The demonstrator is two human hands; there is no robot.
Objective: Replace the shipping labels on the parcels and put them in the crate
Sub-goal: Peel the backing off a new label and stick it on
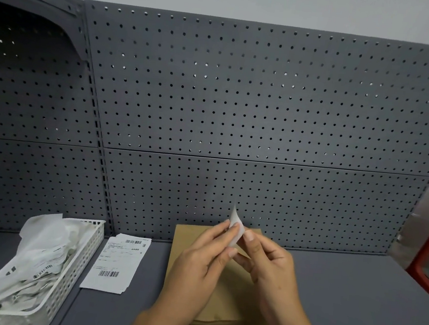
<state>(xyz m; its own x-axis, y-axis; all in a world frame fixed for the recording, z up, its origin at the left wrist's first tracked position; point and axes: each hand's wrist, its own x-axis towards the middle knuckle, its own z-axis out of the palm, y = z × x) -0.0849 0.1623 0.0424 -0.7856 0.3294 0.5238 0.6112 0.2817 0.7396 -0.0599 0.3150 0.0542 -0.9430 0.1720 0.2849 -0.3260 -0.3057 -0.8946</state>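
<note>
A grey pegboard wall (266,109) rises behind a grey tabletop (353,296) that lies bare to the right, up to a red-framed edge (427,264). A brown parcel (222,306) lies flat at centre, its far edge near the wall, with a stack of printed labels (115,263) just left and a white basket (76,261) of crumpled scraps beyond (at the left edge). Above the parcel, the left hand (197,263) and right hand (271,269) pinch a small white label (236,231) between closed fingers (249,236).

We note: parcel (222,303) mostly hidden under hands; basket (69,274) cut off at bottom edge; label (115,263) print unreadable.
</note>
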